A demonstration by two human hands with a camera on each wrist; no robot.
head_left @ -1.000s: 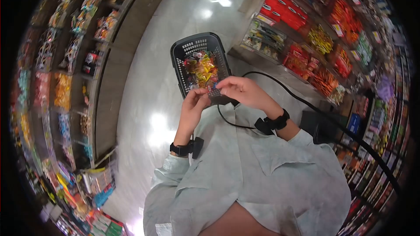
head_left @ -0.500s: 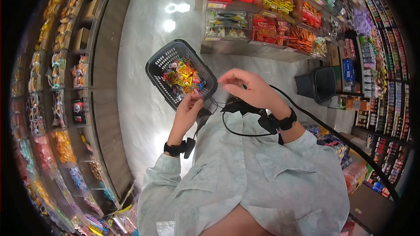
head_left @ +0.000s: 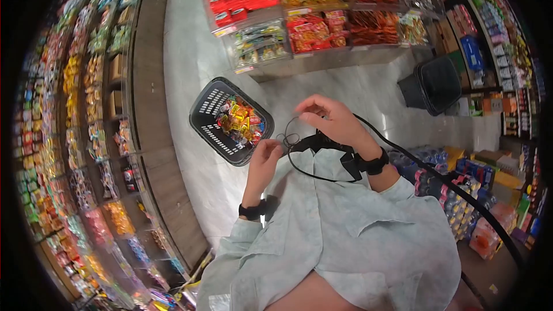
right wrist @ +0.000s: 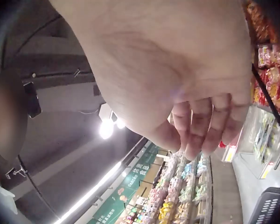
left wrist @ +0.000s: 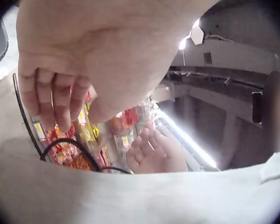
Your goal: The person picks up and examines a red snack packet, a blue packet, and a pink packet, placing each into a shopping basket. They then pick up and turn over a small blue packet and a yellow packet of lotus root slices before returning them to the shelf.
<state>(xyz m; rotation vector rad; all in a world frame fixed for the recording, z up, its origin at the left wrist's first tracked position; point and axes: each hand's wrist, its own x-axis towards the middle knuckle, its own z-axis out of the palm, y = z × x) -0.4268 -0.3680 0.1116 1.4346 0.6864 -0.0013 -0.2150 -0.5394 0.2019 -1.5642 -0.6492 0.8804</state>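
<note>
In the head view a dark shopping basket [head_left: 203,110] with slotted walls stands on the floor. Small, brightly wrapped snack packets [head_left: 242,122] lie inside it. My left hand [head_left: 265,164] hovers in front of my shirt near the basket's close corner, fingers loosely bent and holding nothing. Farther right, my right hand [head_left: 334,121] is raised in the air with relaxed, slightly bent fingers. In the right wrist view the palm and fingers [right wrist: 200,123] are bare of any object. A thin black cable [head_left: 291,138] loops between the two hands.
Ahead stands a low display [head_left: 345,60] of bagged snacks in clear bins. A long candy shelf [head_left: 155,138] runs along the left. To the right are a black bin [head_left: 432,85] and packs of bottles [head_left: 461,196]. A thick cable [head_left: 426,164] crosses beside my right arm.
My view has turned rightward, so the snack display now lies straight ahead. The left hand has moved off the basket's edge, and the hands are apart. The basket sits left of both hands.
</note>
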